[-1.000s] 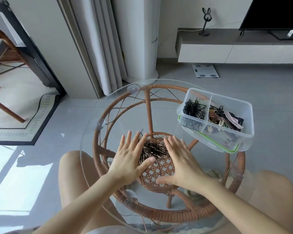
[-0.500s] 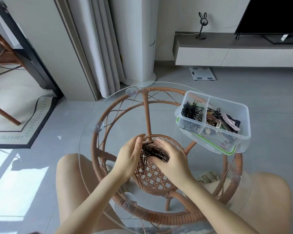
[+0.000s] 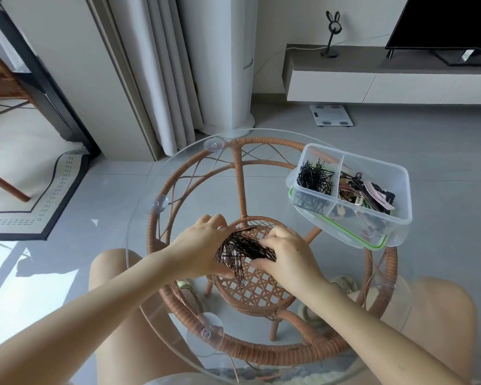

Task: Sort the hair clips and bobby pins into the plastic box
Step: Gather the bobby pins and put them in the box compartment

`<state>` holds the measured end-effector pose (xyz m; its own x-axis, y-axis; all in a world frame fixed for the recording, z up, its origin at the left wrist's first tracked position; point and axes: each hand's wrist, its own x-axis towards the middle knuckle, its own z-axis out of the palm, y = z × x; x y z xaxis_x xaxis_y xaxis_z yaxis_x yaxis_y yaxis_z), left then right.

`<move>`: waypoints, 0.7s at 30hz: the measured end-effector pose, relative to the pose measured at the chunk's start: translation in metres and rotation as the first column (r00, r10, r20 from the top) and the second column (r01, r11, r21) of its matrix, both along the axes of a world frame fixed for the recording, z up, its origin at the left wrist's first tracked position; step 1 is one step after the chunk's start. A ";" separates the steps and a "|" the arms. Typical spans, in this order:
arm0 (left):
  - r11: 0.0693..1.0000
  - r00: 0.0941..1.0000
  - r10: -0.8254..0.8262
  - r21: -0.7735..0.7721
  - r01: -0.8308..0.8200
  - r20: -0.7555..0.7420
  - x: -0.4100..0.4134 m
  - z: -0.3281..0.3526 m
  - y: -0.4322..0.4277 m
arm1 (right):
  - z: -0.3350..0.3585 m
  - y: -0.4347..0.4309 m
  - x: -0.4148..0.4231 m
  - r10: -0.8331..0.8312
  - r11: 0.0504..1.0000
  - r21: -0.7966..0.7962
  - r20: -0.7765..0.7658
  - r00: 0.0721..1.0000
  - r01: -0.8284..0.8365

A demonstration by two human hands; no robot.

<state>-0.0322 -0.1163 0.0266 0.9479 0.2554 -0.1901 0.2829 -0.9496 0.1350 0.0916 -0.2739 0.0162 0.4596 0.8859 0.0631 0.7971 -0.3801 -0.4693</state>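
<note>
A heap of dark bobby pins (image 3: 240,250) lies on the round glass table top (image 3: 178,173). My left hand (image 3: 199,244) cups the heap from the left, and my right hand (image 3: 288,252) presses on it from the right, fingers curled over the pins. Both hands squeeze the heap between them. The clear plastic box (image 3: 400,195) stands at the table's right rear. Its left compartment holds black bobby pins (image 3: 314,179); its right compartment holds hair clips (image 3: 368,191).
The box sits on its green-rimmed lid (image 3: 372,245). Under the glass is a wicker frame (image 3: 240,179) with suction cups. My bare knees are below the table's near edge. A curtain, a white column and a low TV cabinet stand beyond.
My hands went from lying flat and spread beside the pins to closing in on them. The heap is now gathered tightly between both hands.
</note>
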 end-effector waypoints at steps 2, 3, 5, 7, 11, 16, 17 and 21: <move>0.997 1.000 0.023 -0.071 -0.022 0.002 0.004 0.003 0.000 | 0.001 0.003 0.000 0.010 1.000 0.020 -0.009 1.000 -0.010; 0.994 1.000 0.031 -0.105 -0.031 0.002 0.005 0.004 0.001 | 0.002 0.005 0.001 0.021 1.000 0.020 0.001 1.000 -0.021; 0.987 0.999 0.044 -0.153 -0.042 0.012 0.008 0.008 0.001 | 0.001 0.006 0.002 0.053 0.999 0.002 0.036 0.998 -0.053; 0.983 0.998 0.051 -0.177 -0.045 0.033 0.009 0.009 0.003 | 0.001 0.007 0.003 0.087 0.996 -0.022 0.079 0.993 -0.086; 0.971 0.992 0.104 -0.225 -0.084 0.076 0.007 0.009 0.008 | 0.005 0.005 0.004 0.107 0.994 0.001 0.069 0.992 -0.107; 0.972 0.987 0.140 -0.200 -0.122 0.077 0.009 0.010 0.006 | 0.011 0.001 0.011 0.048 0.998 0.035 0.018 0.999 -0.048; 0.972 0.987 0.149 -0.195 -0.133 0.067 0.010 0.010 0.006 | 0.013 0.000 0.013 0.036 0.999 0.034 0.009 0.999 -0.036; 0.968 0.981 0.186 -0.181 -0.175 0.048 0.012 0.013 0.004 | 0.027 -0.008 0.019 -0.007 0.997 0.082 -0.043 0.999 0.011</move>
